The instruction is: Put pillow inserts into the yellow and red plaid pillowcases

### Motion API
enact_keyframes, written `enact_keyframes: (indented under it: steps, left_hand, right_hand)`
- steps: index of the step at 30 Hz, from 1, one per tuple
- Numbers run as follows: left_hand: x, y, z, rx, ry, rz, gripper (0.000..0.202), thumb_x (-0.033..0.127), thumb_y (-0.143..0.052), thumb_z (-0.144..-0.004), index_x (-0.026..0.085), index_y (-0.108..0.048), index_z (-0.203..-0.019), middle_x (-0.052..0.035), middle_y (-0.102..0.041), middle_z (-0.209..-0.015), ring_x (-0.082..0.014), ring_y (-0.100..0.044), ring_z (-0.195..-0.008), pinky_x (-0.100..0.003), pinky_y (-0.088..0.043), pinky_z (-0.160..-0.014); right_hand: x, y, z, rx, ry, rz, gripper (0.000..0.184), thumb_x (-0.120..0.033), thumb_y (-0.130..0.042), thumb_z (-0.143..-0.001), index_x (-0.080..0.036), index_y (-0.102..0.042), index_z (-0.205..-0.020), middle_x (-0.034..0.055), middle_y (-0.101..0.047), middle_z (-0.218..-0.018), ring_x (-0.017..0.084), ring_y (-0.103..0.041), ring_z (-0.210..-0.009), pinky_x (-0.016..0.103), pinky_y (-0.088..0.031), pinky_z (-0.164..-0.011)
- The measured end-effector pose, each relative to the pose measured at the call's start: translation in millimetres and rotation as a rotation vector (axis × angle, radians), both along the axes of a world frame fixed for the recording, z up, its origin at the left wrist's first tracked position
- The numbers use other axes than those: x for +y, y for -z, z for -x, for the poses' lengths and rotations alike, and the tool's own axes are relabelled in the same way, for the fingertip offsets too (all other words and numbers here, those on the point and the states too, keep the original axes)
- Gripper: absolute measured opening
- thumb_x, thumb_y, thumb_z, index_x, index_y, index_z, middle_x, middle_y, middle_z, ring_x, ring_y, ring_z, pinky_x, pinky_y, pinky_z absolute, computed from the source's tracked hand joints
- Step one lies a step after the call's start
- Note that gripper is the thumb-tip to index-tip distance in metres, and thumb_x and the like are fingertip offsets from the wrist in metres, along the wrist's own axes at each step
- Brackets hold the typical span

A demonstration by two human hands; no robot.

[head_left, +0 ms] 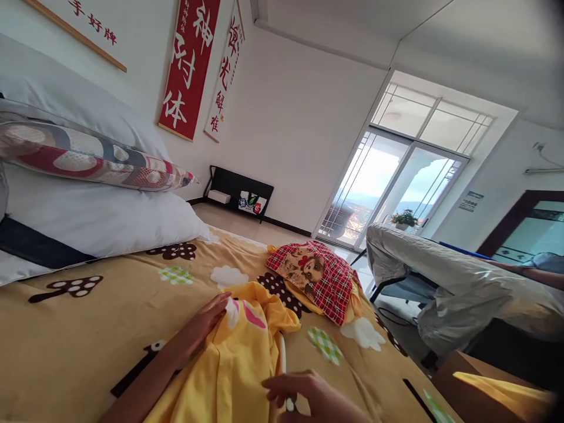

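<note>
My left hand (206,320) lies with fingers stretched out on a yellow cloth (238,364) bunched on the bed, fingertips at a white and pink patch of it. My right hand (304,395) is at the bottom edge, fingers curled in a pinch around a thin white strip (283,364) running along the cloth's edge. A red checked cloth with a cartoon dog print (315,276) lies a little beyond, on the bedsheet (110,329).
White and patterned pillows (88,194) are stacked at the left. Another person's legs in grey trousers (453,288) stretch across at the right beside the bed. Red banners (189,64) hang on the wall; a glass balcony door (388,188) is at the back.
</note>
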State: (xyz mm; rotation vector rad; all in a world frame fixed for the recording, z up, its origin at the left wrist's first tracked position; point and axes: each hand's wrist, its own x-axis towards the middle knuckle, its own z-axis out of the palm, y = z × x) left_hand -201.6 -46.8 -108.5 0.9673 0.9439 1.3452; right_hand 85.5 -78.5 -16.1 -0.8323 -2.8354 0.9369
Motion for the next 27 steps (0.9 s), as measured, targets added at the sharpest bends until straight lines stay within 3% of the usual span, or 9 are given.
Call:
enact_keyframes:
  steps: [3, 7, 10, 13, 18, 21, 23, 25, 27]
  left_hand:
    - [1, 6.2, -3, 0.257, -0.030, -0.091, 0.074, 0.058, -0.061, -0.073, 0.020, -0.050, -0.135, -0.0091, -0.065, -0.122, -0.0285, -0.058, -0.114, -0.039, -0.044, -0.098]
    - [2, 23.7, -9, 0.665, -0.141, -0.198, 0.055, 0.043, -0.065, -0.068, 0.023, -0.066, -0.119, -0.0067, -0.064, -0.126, -0.0283, -0.056, -0.114, -0.037, -0.039, -0.102]
    - [3, 29.2, -14, 0.687, -0.159, -0.165, 0.028, 0.040, -0.065, -0.065, 0.020, -0.075, -0.082, -0.0080, -0.074, -0.088, -0.0280, -0.064, -0.089, -0.037, -0.044, -0.090]
    - [4, 18.8, -11, 0.542, -0.237, -0.168, 0.030, 0.047, -0.065, -0.063, 0.018, -0.072, -0.066, -0.0084, -0.072, -0.075, -0.0281, -0.063, -0.085, -0.037, -0.045, -0.086]
    - [-2, -34.6, 20, 0.362, -0.332, -0.191, 0.049, 0.055, -0.060, -0.064, 0.015, -0.073, -0.088, -0.0117, -0.073, -0.096, -0.0269, -0.062, -0.093, -0.035, -0.047, -0.083]
    - [-15, -81.7, 33, 0.253, -0.272, -0.265, 0.049, 0.044, -0.055, -0.065, 0.013, -0.073, -0.099, -0.0125, -0.072, -0.102, -0.0253, -0.064, -0.093, -0.035, -0.048, -0.085]
    - [-25, -114.1, 30, 0.238, -0.176, -0.344, 0.056, 0.035, -0.048, -0.063, 0.011, -0.071, -0.108, -0.0118, -0.073, -0.099, -0.0246, -0.065, -0.092, -0.036, -0.049, -0.086]
    - [-35, -143.8, 20, 0.377, -0.110, -0.451, 0.062, 0.028, -0.044, -0.061, 0.012, -0.068, -0.116, -0.0097, -0.074, -0.099, -0.0237, -0.066, -0.091, -0.036, -0.049, -0.086]
    - [-45, -168.9, 6, 0.703, -0.167, -0.591, 0.061, 0.023, -0.043, -0.066, 0.015, -0.065, -0.122, -0.0077, -0.073, -0.108, -0.0227, -0.067, -0.093, -0.033, -0.049, -0.084]
  right_hand:
    - [39, 32.1, 1, 0.083, 0.261, 0.017, 0.043, -0.039, -0.051, -0.087, -0.022, -0.061, -0.126, 0.0073, -0.069, -0.111, 0.022, -0.064, -0.095, 0.034, -0.049, -0.084]
    - [46, 101.6, 9, 0.113, 0.277, -0.103, 0.050, -0.039, -0.056, -0.083, -0.026, -0.057, -0.131, 0.0063, -0.058, -0.133, 0.027, -0.051, -0.121, 0.041, -0.039, -0.103]
    - [33, 137.6, 15, 0.154, 0.333, -0.308, 0.046, -0.036, -0.056, -0.084, -0.028, -0.057, -0.130, 0.0048, -0.057, -0.134, 0.027, -0.047, -0.124, 0.042, -0.033, -0.108]
    - [26, 147.2, 11, 0.204, 0.441, -0.379, 0.037, -0.029, -0.052, -0.085, -0.024, -0.062, -0.119, 0.0072, -0.063, -0.116, 0.024, -0.055, -0.110, 0.037, -0.043, -0.096]
    - [33, 124.7, -11, 0.203, 0.541, -0.349, 0.024, -0.019, -0.047, -0.081, -0.019, -0.069, -0.093, 0.0081, -0.067, -0.091, 0.022, -0.062, -0.090, 0.031, -0.047, -0.080]
    - [19, 85.0, -6, 0.261, 0.580, -0.351, 0.027, -0.028, -0.043, -0.088, -0.017, -0.068, -0.090, 0.0077, -0.068, -0.085, 0.020, -0.063, -0.081, 0.030, -0.046, -0.075]
    - [-9, 52.2, 14, 0.320, 0.518, -0.302, 0.041, -0.042, -0.034, -0.095, -0.019, -0.067, -0.088, 0.0052, -0.069, -0.081, 0.018, -0.063, -0.076, 0.026, -0.044, -0.069]
    - [-46, 24.0, 45, 0.302, 0.410, -0.259, 0.055, -0.055, -0.025, -0.096, -0.020, -0.066, -0.087, 0.0037, -0.069, -0.073, 0.017, -0.064, -0.069, 0.025, -0.043, -0.063]
    - [-77, 6.6, 77, 0.160, 0.411, -0.398, 0.055, -0.064, -0.035, -0.091, -0.019, -0.066, -0.089, 0.0075, -0.070, -0.074, 0.023, -0.066, -0.072, 0.028, -0.043, -0.064]
